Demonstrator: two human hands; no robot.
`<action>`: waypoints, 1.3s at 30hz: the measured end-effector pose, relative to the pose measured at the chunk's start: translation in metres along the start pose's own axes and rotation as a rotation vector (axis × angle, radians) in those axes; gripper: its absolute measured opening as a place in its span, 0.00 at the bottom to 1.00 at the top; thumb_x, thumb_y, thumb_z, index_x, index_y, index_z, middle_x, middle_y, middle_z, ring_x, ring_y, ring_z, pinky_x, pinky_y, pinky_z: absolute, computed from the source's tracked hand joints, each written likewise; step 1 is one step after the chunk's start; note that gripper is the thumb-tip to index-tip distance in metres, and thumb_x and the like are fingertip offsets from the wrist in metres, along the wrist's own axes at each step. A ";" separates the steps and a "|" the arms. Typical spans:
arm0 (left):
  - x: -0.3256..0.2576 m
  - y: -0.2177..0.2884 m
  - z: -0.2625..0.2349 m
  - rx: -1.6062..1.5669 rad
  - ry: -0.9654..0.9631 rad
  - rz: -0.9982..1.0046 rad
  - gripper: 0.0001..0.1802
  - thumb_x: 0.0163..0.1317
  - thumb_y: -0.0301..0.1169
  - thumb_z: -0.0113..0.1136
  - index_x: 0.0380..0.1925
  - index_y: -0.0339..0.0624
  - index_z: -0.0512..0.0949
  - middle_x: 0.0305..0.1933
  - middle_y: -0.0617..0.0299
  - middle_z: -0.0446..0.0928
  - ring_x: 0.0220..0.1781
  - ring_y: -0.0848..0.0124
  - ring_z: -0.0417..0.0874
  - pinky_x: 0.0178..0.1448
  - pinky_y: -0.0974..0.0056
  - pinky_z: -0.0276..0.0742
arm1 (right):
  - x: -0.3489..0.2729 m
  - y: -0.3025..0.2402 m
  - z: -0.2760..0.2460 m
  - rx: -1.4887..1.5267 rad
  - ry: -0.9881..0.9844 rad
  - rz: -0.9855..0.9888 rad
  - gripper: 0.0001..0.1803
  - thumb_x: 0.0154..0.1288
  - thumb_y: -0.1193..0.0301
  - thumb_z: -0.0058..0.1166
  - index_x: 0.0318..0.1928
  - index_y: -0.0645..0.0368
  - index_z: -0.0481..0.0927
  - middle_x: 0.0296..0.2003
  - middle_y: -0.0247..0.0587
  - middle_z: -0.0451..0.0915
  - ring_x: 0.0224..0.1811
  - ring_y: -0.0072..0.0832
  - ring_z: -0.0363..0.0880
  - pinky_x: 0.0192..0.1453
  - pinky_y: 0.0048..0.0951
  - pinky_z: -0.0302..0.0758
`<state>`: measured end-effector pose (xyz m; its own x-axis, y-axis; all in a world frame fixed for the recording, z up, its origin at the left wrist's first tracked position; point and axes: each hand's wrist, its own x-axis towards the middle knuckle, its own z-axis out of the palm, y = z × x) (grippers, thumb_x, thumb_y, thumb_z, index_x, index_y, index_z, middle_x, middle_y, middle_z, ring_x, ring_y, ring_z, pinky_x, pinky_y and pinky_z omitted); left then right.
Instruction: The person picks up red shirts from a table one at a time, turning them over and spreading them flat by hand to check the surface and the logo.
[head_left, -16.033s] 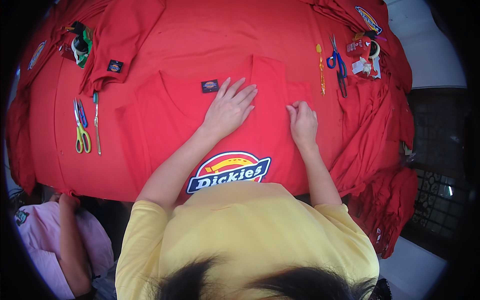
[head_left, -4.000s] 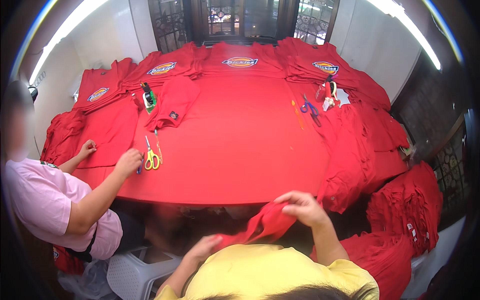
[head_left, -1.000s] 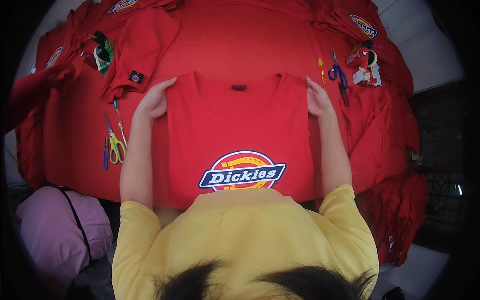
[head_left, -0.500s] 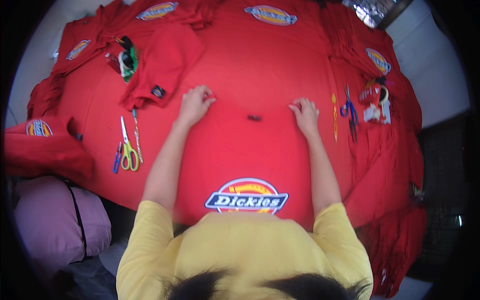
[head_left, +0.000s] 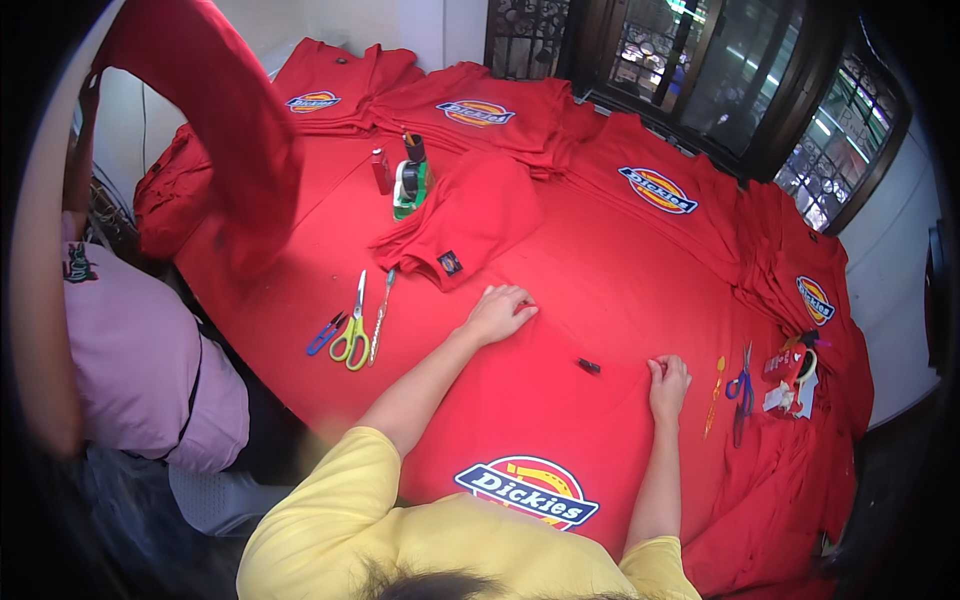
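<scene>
Two hands, left hand (head_left: 497, 313) and right hand (head_left: 668, 378), seemingly pinch the red shirt (head_left: 540, 400) shoulders.

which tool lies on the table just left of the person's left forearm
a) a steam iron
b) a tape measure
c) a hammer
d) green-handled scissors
d: the green-handled scissors lie open-side up on the red table cover, left of the left hand, beside small blue snips.
</scene>
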<state>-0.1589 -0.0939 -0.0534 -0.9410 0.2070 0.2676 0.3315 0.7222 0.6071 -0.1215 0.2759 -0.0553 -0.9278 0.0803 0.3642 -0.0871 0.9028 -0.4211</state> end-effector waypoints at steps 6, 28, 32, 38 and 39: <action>0.003 0.001 0.004 -0.034 0.027 0.012 0.15 0.63 0.44 0.58 0.38 0.46 0.81 0.44 0.60 0.81 0.52 0.61 0.77 0.58 0.57 0.66 | 0.000 0.002 -0.003 0.015 -0.003 0.014 0.11 0.64 0.64 0.59 0.37 0.58 0.77 0.36 0.38 0.77 0.44 0.34 0.74 0.56 0.38 0.63; 0.022 0.012 -0.002 0.166 -0.001 -0.079 0.18 0.56 0.46 0.67 0.35 0.44 0.77 0.31 0.61 0.79 0.33 0.61 0.79 0.42 0.58 0.70 | 0.021 -0.005 0.008 -0.364 0.101 -0.097 0.14 0.67 0.57 0.55 0.47 0.50 0.78 0.43 0.36 0.76 0.46 0.39 0.70 0.51 0.44 0.64; -0.001 0.014 0.000 0.386 0.197 0.209 0.17 0.58 0.42 0.66 0.43 0.47 0.78 0.46 0.61 0.75 0.51 0.59 0.74 0.49 0.54 0.67 | -0.005 -0.039 -0.001 -0.200 0.084 -0.386 0.16 0.63 0.67 0.55 0.52 0.48 0.78 0.43 0.36 0.76 0.47 0.38 0.70 0.51 0.41 0.65; -0.048 0.064 0.025 0.178 -0.195 0.434 0.27 0.64 0.43 0.57 0.65 0.57 0.70 0.71 0.60 0.64 0.72 0.56 0.62 0.75 0.50 0.54 | -0.059 -0.069 0.003 -0.042 -0.142 -0.514 0.25 0.56 0.81 0.49 0.53 0.46 0.82 0.51 0.35 0.75 0.52 0.35 0.69 0.57 0.38 0.64; -0.053 0.064 0.029 0.232 -0.189 0.436 0.27 0.65 0.43 0.57 0.64 0.58 0.71 0.71 0.60 0.64 0.72 0.56 0.61 0.75 0.48 0.52 | -0.062 -0.066 0.004 -0.031 -0.139 -0.504 0.24 0.57 0.81 0.49 0.53 0.47 0.82 0.52 0.35 0.75 0.52 0.35 0.69 0.57 0.38 0.64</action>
<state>-0.0892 -0.0393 -0.0503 -0.7219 0.6207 0.3059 0.6914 0.6651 0.2822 -0.0598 0.2097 -0.0535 -0.8132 -0.4220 0.4007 -0.5261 0.8274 -0.1964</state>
